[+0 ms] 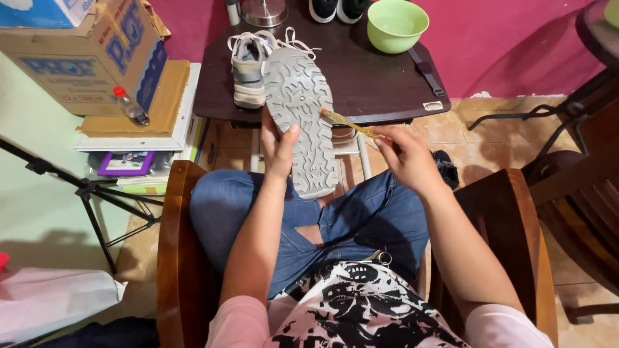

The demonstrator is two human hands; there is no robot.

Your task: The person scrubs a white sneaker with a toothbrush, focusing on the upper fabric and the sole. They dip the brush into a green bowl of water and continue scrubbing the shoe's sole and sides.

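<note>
The left hand [278,147] is holding a grey shoe [300,119] sole-up over the lap, its grip closed around the edge. The right hand [406,158] is pinching a yellow toothbrush [345,122], bristles touching the tread. Scrubbing looks underway; next calls for short strokes along the grooves. Its mate [248,71] is sitting on the counter [374,84].

Dark table [380,84], grey sneaker [248,74], green bowl [396,24], black strap [427,71] on it
</note>
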